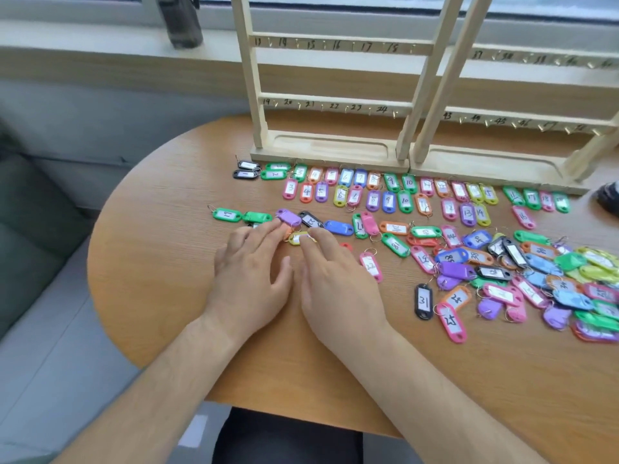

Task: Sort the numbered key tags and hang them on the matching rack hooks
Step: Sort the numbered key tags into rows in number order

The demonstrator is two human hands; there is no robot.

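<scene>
Two wooden racks (330,152) (482,165) with numbered hooks stand at the table's far side, and no tags hang on the hooks in view. Numbered key tags lie in ordered rows (368,190) in front of the racks. A loose pile of tags (536,272) covers the right side. My left hand (249,262) lies flat with straight fingers touching a purple tag (288,217). My right hand (330,272) rests beside it, fingertips on a yellow tag (299,238). A black tag marked 31 (423,301) lies to the right.
The round wooden table (174,262) has bare surface at the left and front. A green tag marked 19 (227,215) lies left of my hands. A grey sofa (30,236) stands to the left. A dark bag (182,21) sits on the window sill.
</scene>
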